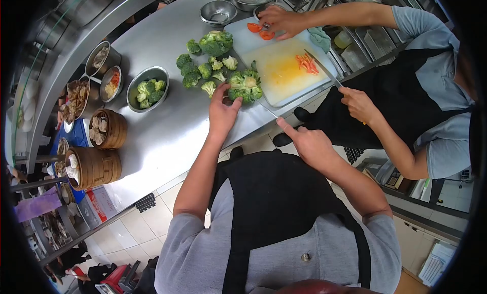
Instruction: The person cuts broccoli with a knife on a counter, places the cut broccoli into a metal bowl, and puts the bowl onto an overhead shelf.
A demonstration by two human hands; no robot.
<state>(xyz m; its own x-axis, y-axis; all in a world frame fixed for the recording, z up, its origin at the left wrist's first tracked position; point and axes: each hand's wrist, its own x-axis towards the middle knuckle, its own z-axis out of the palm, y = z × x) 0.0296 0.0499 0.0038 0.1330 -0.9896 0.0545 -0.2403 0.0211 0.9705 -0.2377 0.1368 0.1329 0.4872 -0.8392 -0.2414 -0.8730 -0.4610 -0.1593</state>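
My left hand (223, 112) has its fingers and thumb against the near side of a broccoli head (245, 86), gripping it on the steel counter. In my right hand (310, 144) is a knife (267, 109), its thin blade angled toward that broccoli; the handle is hidden in my fist. Cut broccoli florets (205, 69) lie loose just beyond my left hand, with a larger broccoli crown (216, 42) behind them. To the left, a steel bowl (147, 89) holds several green florets.
At right, a co-worker's hand holds another knife (324, 69) over red strips on a cutting board (274, 93); their other hand touches red tomato-like pieces (266, 35). Bamboo steamers (94, 167) and food-filled steel bowls stand at left. A metal bowl (218, 12) sits at the back.
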